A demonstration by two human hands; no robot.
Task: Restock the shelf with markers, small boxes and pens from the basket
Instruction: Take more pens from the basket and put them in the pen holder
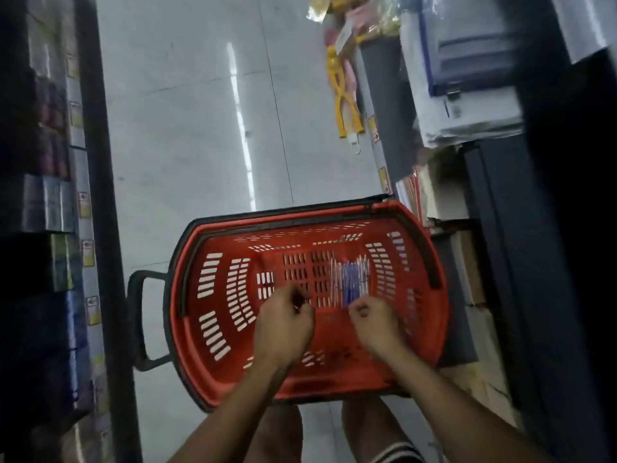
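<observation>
Head view: red basket (207, 329) on floor
Contents: clear pack of blue pens (350, 279)
Left hand (283, 324): fingers curled; hold unclear
Right hand (375, 324): fingers curled; hold unclear

red slotted basket (213, 372), blue pens (350, 279)

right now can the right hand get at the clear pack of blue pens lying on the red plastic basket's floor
Probably yes. The right hand is already inside the red plastic basket, just short of the clear pack of blue pens, with nothing between them. Its fingers are curled and blurred, so whether they already touch the pack can't be told.
</observation>
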